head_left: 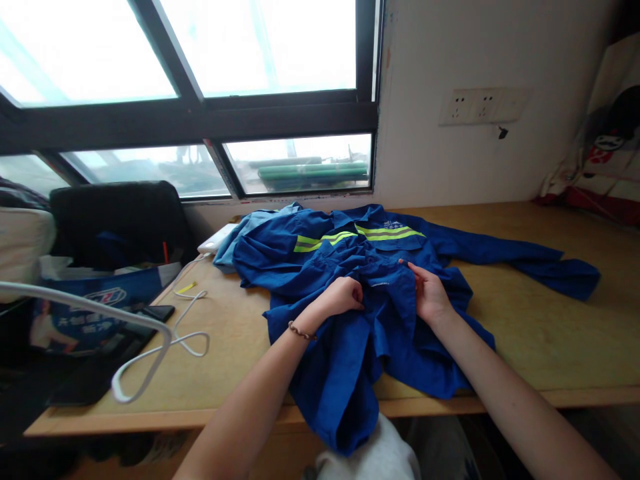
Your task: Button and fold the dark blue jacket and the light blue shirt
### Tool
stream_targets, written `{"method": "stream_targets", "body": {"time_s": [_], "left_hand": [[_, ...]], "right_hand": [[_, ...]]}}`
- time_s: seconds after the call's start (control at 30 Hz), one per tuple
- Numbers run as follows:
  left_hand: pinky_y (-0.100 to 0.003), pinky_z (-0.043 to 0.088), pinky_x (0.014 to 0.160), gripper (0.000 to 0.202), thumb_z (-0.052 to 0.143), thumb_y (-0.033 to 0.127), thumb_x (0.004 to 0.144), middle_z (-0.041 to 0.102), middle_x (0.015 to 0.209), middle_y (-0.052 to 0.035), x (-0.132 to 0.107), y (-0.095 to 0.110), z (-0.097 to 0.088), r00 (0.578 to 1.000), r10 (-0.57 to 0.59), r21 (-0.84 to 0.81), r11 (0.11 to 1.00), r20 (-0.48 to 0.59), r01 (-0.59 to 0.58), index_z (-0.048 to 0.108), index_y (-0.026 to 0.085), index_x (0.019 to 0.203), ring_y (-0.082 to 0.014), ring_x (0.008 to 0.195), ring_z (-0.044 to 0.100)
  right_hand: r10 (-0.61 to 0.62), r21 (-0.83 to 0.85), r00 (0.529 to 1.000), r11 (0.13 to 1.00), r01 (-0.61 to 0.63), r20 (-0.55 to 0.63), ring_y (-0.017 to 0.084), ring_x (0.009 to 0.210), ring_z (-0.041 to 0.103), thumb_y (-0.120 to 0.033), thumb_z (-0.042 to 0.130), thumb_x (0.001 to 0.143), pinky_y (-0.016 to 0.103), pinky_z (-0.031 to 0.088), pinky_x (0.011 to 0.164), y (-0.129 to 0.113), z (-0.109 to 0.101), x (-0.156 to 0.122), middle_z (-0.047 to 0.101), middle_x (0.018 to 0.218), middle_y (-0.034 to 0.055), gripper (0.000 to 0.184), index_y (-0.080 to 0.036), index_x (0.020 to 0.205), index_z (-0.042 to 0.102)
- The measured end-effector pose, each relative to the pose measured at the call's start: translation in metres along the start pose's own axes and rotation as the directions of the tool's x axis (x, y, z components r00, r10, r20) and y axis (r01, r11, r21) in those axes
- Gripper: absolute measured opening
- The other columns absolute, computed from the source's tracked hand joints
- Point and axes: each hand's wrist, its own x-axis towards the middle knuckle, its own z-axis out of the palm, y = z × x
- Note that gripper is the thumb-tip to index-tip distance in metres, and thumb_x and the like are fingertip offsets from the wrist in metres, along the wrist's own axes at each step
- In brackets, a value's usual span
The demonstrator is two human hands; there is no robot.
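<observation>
Wood table: supports the work. Blue garment: spread mid-table, part hanging past table's front edge, prob. b/c it's longer than the table's depth. Pale-blue cloth: table's rear L, partly under garment. R hand, above table's middle: gripping garment, thumb uppermost, prob. to steady cloth. L hand, nearer table's L end: fingers curled, apparently pinching a fold, prob. for tension. White cord: table's L end.
</observation>
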Motion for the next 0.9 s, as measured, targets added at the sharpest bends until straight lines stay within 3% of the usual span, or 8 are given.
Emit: {"method": "stream_targets", "body": {"time_s": [0.07,0.17,0.33,0.43,0.6,0.67,0.77,0.9], "left_hand": [[-0.021,0.036,0.051,0.013,0.067,0.025,0.058,0.062,0.061,-0.0003,0.000,0.002,-0.001,1.000,-0.005,-0.047,0.999,-0.012,0.005,0.064,0.015,0.065,-0.0121,0.056,0.053],[-0.020,0.036,0.049,0.017,0.064,0.030,0.062,0.062,0.060,-0.0016,-0.003,0.009,-0.006,0.999,-0.045,-0.322,0.946,-0.028,0.033,0.060,0.013,0.065,-0.0111,0.053,0.053],[-0.016,0.030,0.041,0.023,0.061,0.034,0.067,0.064,0.061,-0.0043,-0.011,0.030,-0.016,0.994,-0.105,-0.755,0.652,-0.006,0.064,0.052,0.013,0.068,-0.0045,0.040,0.042],[-0.016,0.029,0.039,0.025,0.064,0.035,0.065,0.065,0.063,-0.0052,-0.011,0.033,-0.015,0.994,-0.108,-0.776,0.629,-0.031,0.044,0.052,0.013,0.070,-0.0035,0.037,0.039],[-0.017,0.032,0.041,0.021,0.065,0.032,0.063,0.064,0.058,-0.0032,-0.006,0.025,-0.004,0.987,-0.069,-0.607,0.794,-0.143,-0.033,0.057,0.013,0.066,-0.0072,0.042,0.048],[-0.018,0.036,0.045,0.019,0.066,0.030,0.063,0.064,0.057,-0.0034,-0.006,0.025,-0.003,0.985,-0.044,-0.589,0.806,-0.167,-0.064,0.059,0.012,0.065,-0.0102,0.050,0.054],[-0.017,0.033,0.041,0.021,0.065,0.032,0.065,0.065,0.060,-0.0046,-0.007,0.027,-0.007,0.988,-0.071,-0.643,0.765,-0.138,-0.035,0.061,0.011,0.069,-0.0076,0.044,0.050],[-0.015,0.033,0.038,0.022,0.065,0.031,0.066,0.067,0.068,-0.0076,-0.009,0.032,-0.011,0.989,-0.134,-0.763,0.645,-0.063,0.039,0.061,0.010,0.074,-0.0052,0.042,0.048]], "right_hand": [[0.000,-0.015,1.000,1.000,0.000,-0.005,0.014,0.051,0.058,-0.021,0.054,0.073,0.024,0.048,0.050,0.000,0.001,-0.001,0.064,0.059,-0.0004,0.017,-0.017,0.085,0.065],[-0.023,-0.058,1.000,0.998,0.024,0.006,0.009,0.043,0.050,-0.022,0.056,0.072,0.020,0.042,0.043,0.000,0.004,-0.004,0.056,0.050,-0.0028,0.016,-0.016,0.083,0.065],[-0.102,-0.219,0.974,0.965,0.147,0.204,0.004,0.036,0.028,-0.026,0.063,0.067,0.017,0.023,0.035,0.006,0.009,-0.009,0.033,0.042,-0.0082,0.013,-0.015,0.074,0.064],[-0.091,-0.343,0.951,0.919,0.195,0.297,0.004,0.039,0.026,-0.029,0.063,0.067,0.018,0.018,0.036,0.009,0.011,-0.012,0.032,0.045,-0.0075,0.015,-0.014,0.068,0.061],[-0.160,-0.473,0.924,0.821,0.319,0.347,0.004,0.040,0.025,-0.033,0.059,0.070,0.021,0.016,0.039,0.012,0.011,-0.013,0.034,0.045,-0.0060,0.021,-0.014,0.061,0.058],[-0.176,-0.540,0.909,0.755,0.371,0.379,0.005,0.040,0.027,-0.033,0.057,0.072,0.022,0.016,0.040,0.014,0.009,-0.011,0.036,0.044,-0.0053,0.026,-0.015,0.054,0.054],[-0.169,-0.620,0.901,0.674,0.402,0.400,0.005,0.039,0.030,-0.033,0.056,0.073,0.022,0.018,0.040,0.016,0.007,-0.008,0.039,0.042,-0.0042,0.034,-0.015,0.046,0.048],[-0.121,-0.575,0.931,0.757,0.312,0.345,0.005,0.038,0.033,-0.036,0.058,0.070,0.021,0.020,0.038,0.015,0.008,-0.007,0.045,0.044,-0.0027,0.032,-0.014,0.049,0.052]]}}
